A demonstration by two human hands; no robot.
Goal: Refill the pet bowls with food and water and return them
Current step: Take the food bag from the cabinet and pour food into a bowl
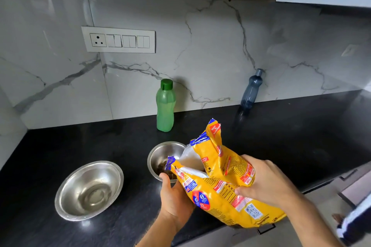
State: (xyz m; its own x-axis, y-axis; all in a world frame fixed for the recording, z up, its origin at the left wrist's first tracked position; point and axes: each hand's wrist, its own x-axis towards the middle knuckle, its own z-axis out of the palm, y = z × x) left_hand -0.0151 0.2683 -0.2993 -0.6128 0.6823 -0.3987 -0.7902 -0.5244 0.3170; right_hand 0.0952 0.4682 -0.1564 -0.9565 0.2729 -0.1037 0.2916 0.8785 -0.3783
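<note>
A yellow pet food bag (222, 182) is tilted with its open mouth over a small steel bowl (160, 154) on the black counter. Dark kibble lies in the bottom of that bowl. My right hand (267, 182) grips the bag from above at its middle. My left hand (174, 198) holds the bag's lower side from underneath, thumb up next to the small bowl's rim. A larger steel bowl (88, 190) sits empty to the left. A green water bottle (165, 106) with a dark green cap stands upright behind the small bowl.
A dark blue-grey bottle (252, 89) leans against the marble backsplash at the right. A switch panel with a socket (118, 39) is on the wall. The black counter (301, 138) ends in a front edge near my arms, with drawers below it.
</note>
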